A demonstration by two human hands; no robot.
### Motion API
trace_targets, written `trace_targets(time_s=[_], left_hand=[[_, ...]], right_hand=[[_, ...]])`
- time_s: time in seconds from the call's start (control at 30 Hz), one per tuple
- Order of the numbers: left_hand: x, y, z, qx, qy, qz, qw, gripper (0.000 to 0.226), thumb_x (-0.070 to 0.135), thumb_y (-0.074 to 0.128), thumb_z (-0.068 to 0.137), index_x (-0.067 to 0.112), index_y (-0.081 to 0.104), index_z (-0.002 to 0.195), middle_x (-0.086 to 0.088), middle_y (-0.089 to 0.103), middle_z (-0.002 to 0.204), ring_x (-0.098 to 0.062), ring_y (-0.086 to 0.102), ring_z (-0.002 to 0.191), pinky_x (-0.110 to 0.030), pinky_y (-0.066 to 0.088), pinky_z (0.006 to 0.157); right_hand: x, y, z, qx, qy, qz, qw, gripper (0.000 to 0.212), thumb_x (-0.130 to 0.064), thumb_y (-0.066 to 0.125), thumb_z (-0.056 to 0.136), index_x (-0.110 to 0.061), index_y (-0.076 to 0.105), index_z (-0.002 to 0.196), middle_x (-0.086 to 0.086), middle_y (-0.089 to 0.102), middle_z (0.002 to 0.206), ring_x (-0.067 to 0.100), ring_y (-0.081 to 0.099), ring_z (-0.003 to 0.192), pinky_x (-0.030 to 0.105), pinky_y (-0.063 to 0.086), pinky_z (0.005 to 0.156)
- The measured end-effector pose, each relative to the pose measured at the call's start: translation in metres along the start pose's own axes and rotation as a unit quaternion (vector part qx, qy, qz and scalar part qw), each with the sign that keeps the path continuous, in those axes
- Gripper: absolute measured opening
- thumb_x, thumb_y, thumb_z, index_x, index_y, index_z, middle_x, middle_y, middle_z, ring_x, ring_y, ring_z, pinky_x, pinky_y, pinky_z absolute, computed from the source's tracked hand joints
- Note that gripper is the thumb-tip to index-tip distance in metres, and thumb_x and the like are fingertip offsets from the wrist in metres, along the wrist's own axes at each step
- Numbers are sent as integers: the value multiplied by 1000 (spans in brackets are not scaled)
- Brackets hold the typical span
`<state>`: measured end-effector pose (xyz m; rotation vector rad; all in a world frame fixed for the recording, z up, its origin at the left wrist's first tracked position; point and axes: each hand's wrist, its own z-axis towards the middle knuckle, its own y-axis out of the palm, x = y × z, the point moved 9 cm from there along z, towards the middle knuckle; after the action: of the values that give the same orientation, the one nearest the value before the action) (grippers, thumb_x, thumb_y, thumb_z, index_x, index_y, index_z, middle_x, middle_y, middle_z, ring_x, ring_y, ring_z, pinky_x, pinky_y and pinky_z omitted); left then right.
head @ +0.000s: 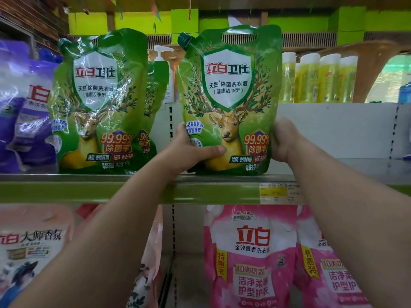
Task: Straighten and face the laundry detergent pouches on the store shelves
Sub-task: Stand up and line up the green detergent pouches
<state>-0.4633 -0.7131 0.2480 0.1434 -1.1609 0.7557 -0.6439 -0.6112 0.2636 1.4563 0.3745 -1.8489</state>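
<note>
The green deer-print detergent pouch [231, 98] stands upright, facing front, on the shelf edge [133, 190]. The left hand [191, 150] and right hand [282, 141] grip its lower sides. A matching green pouch [97, 103] stands just left, pink pouches [251, 258] below.

Both forearms are bare to the left hand [191, 150] and right hand [283, 141], sleeveless.

Green pouches [97, 103] upright on shelf [89, 187]

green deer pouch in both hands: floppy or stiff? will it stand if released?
Probably floppy: the green deer pouch is film, creased and glossy, so likely a bit slippery. The left hand and right hand grip its lower sides, suggesting liquid weight sits low. It may slump or tip: the neighbouring green pouch leans.
</note>
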Motion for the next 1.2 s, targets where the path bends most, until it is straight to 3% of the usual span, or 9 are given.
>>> trace_targets(time_s=[0.17,0.3,0.4,0.5,0.63,0.73,0.87,1.03,1.2], left_hand=[[0,2,0,0,8,-5,1000,103,28,85,51,21,26,135,-1,58,113,-19,61,101,-30,52,84],[-1,1,2,23,1,6,1000,114,36,83,41,20,25,138,-5,57,116,-26,61,105,-44,50,97],[-2,0,3,27,1,0,1000,110,34,84,43,21,27,136,-5,58,115,-26,61,104,-44,51,96],[-4,1,5,21,-1,-11,1000,100,28,86,52,23,27,133,-3,58,112,-22,62,100,-36,53,86],[-4,2,8,7,-8,-24,1000,100,30,84,45,26,28,128,-2,60,109,-19,63,95,-28,53,73],[-6,0,11,-9,-13,-61,998,99,36,80,44,24,34,131,-6,60,115,-25,63,99,-26,57,62],[-13,-12,21,25,-39,-142,989,107,47,75,53,16,31,146,-14,57,130,-29,63,106,-39,57,75],[-16,2,31,-42,-64,-177,981,55,43,69,62,14,61,107,-6,76,89,-19,74,77,-30,58,58],[-11,-1,43,-60,-35,-198,978,70,65,59,65,20,63,118,-8,72,111,-26,70,101,-41,54,81]], right_hand=[[-6,7,0,-35,-18,-2,999,65,-68,30,90,-24,57,129,11,60,127,32,53,120,51,38,105],[-11,1,-2,-12,-49,5,999,72,-75,26,86,-27,53,132,11,60,128,31,54,119,51,37,106],[-12,-4,-6,16,-66,-9,998,76,-79,28,81,-27,55,130,10,61,126,31,55,118,52,36,106],[-15,-6,-9,26,-83,-9,996,79,-82,28,78,-27,57,128,9,63,121,28,58,113,50,40,104],[-17,1,-13,-5,-92,-19,996,82,-83,30,76,-28,52,133,8,62,126,28,56,117,51,37,106],[-18,4,-17,-14,-103,-33,994,87,-85,40,63,-28,55,127,7,63,125,28,57,117,51,35,107],[-19,9,-21,-32,-123,-75,989,78,-79,49,56,-28,62,112,5,70,111,24,65,106,49,41,103],[-19,10,-21,-47,-132,-122,983,73,-75,51,58,-21,63,105,3,74,94,17,71,90,35,53,83],[-19,12,-24,-43,-123,-144,981,82,-74,50,63,-16,57,119,7,72,103,20,69,95,38,53,87]])
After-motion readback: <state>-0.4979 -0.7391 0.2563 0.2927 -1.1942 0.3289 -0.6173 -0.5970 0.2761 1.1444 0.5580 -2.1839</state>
